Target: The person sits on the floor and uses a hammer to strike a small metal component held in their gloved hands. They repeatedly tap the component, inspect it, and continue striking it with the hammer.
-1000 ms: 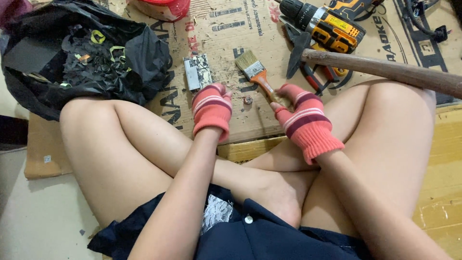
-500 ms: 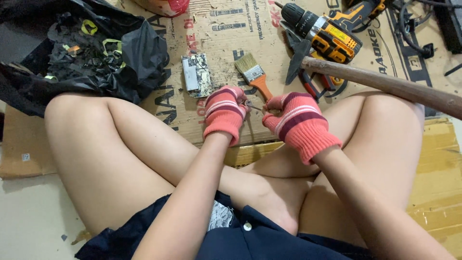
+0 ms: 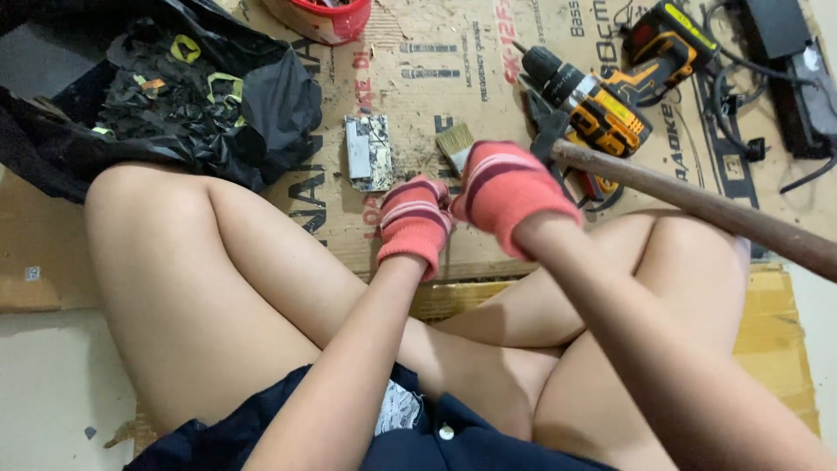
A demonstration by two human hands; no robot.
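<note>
Gloves with pink and red stripes are covering both hands. The right hand (image 3: 504, 194) is closing around the handle of a paintbrush (image 3: 456, 142), and only the pale bristles are sticking out past the glove. The brush is lying long-ways from the hand up and to the left, with its bristles pointing away from the person, toward the far edge of the cardboard (image 3: 418, 70). It is sitting just above the cardboard, right between the two hands and a small flat gray board (image 3: 367, 152).

The left hand (image 3: 413, 222) is curling into a loose fist just beside the right hand, touching or almost touching it. I cannot tell if it is pinching anything.

A black bag (image 3: 174, 96) is lying open at the far left. It is holding a heap of black scraps with a few bits of yellow and orange mixed in. A red bowl (image 3: 323, 19) is peeking in at the top edge, and I cannot tell what is in it.

A yellow and black drill (image 3: 593, 100) is lying to the right of the brush, with its tip pointing up and left. A long brown wooden stick (image 3: 697, 205) is reaching from near the drill down to the right edge, passing over the person's right knee. Black cables (image 3: 741, 105) are trailing in the far right corner.
</note>
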